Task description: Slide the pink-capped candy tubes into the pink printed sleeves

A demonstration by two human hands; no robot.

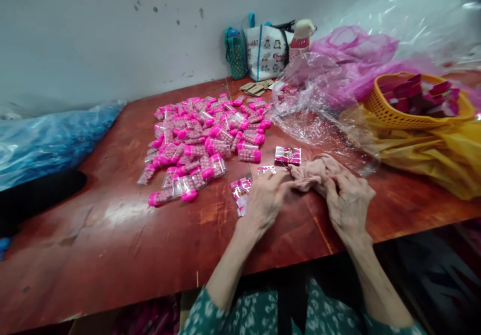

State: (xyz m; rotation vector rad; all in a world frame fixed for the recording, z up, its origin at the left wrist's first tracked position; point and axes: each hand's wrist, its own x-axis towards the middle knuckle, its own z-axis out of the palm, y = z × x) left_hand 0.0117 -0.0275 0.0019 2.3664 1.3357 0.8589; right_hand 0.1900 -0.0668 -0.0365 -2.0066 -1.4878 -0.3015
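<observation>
Nearest to the camera, two hands work close together at the front edge of the red-brown table. The left hand and the right hand are both closed, each pinching one end of a single crumpled beige cloth that lies on the table between them. Just to the left of the left hand lie two small pink packets, and just behind the cloth sits one flat pink printed packet. Further back is one big pile of clear tubes with pink caps; they are too many and too overlapped to count. On the right stands one orange basket on a yellow bag. At the wall stand two tote bags.
</observation>
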